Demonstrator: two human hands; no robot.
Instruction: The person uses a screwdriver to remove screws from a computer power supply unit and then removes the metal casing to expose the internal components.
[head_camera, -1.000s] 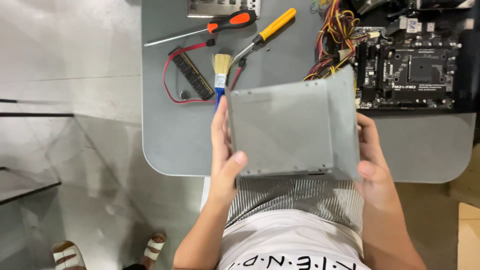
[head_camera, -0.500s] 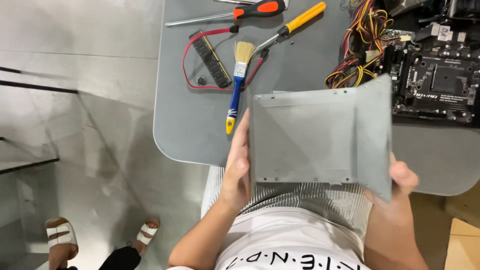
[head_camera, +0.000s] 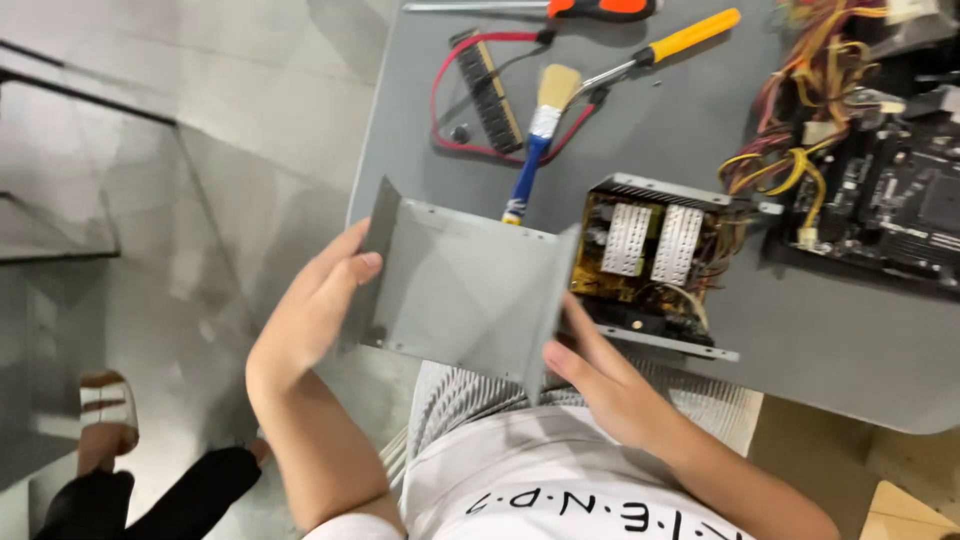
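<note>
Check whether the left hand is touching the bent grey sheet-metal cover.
Touching. The head view shows the left hand gripping the left flange of the bent grey sheet-metal cover, thumb lying across its inner face.

Left hand (head_camera: 310, 315) and right hand (head_camera: 600, 375) — both clasped, forearms bent.
</note>
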